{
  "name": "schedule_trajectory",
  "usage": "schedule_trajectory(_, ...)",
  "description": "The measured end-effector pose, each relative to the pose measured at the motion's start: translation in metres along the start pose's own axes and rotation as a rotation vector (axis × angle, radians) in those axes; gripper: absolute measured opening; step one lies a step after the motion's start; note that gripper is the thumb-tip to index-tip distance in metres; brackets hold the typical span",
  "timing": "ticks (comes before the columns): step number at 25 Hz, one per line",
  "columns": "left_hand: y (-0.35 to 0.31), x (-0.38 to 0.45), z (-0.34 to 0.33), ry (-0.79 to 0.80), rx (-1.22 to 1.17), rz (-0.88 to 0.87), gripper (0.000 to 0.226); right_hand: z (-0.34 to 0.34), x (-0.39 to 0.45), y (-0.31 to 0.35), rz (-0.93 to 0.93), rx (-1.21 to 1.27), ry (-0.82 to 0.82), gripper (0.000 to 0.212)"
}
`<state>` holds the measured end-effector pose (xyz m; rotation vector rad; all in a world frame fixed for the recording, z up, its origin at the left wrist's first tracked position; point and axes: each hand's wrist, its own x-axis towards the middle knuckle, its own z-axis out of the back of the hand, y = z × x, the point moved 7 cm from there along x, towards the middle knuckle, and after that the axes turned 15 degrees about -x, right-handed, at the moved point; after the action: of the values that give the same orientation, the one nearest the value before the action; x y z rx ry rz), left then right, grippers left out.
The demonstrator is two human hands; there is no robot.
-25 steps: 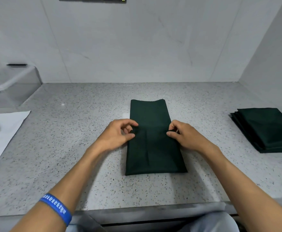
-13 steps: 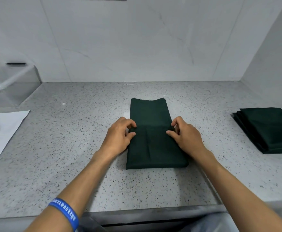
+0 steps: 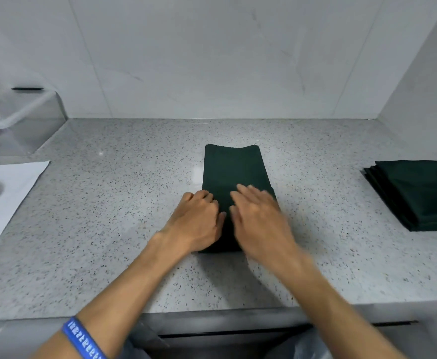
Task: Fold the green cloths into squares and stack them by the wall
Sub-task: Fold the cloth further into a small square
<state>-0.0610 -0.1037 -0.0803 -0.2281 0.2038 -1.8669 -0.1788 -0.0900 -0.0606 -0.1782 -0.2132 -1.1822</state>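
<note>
A dark green cloth (image 3: 234,172), folded into a long strip, lies at the centre of the frame on the speckled grey counter (image 3: 113,216), its far end pointing toward the back wall (image 3: 212,60). Both hands rest on the near half of the strip. The left hand (image 3: 199,221) sits at the cloth's left edge with its fingers curled under; whether they pinch the fabric cannot be told. The right hand (image 3: 259,216) lies palm down on top of the cloth with fingers stretched out flat and slightly spread, pinching nothing; it is blurred. The two hands are just beside each other, with a narrow band of cloth showing between them. A blue wristband (image 3: 82,340) circles the left forearm at the lower left of the frame.

At the right edge of the frame, near the side wall, a stack of folded green cloths (image 3: 417,193) sits on the counter, well apart from the strip. At the left edge lies a white sheet (image 3: 10,193).
</note>
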Motion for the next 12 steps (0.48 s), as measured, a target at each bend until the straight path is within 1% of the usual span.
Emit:
schedule_trajectory(1,-0.004,-0.005,-0.010,0.039,-0.005,0.051,0.049,-0.015,-0.009,0.013,-0.027,0.060,0.072,0.050)
schedule_trajectory(2,-0.005,-0.011,-0.021,0.073,-0.038,0.101,0.055,-0.028,-0.018,0.017,-0.059,0.051,0.132,0.059)
schedule_trajectory(4,-0.001,-0.020,-0.032,0.066,-0.141,0.155,0.061,-0.042,-0.032,0.012,-0.106,-0.045,0.162,0.070)
schedule_trajectory(6,0.002,-0.022,-0.036,0.051,-0.198,0.155,0.065,-0.047,-0.041,0.000,-0.113,-0.093,0.245,0.071)
schedule_trajectory(9,0.004,-0.022,-0.035,0.057,-0.164,0.147,0.067,-0.044,-0.041,-0.024,-0.119,-0.127,0.353,0.071)
schedule_trajectory(10,0.005,-0.022,-0.034,0.056,-0.148,0.142,0.067,-0.042,-0.036,-0.037,-0.107,-0.163,0.358,0.070)
schedule_trajectory(12,0.004,-0.022,-0.035,0.056,-0.113,0.123,0.065,-0.040,-0.025,-0.056,-0.030,-0.239,0.280,0.078)
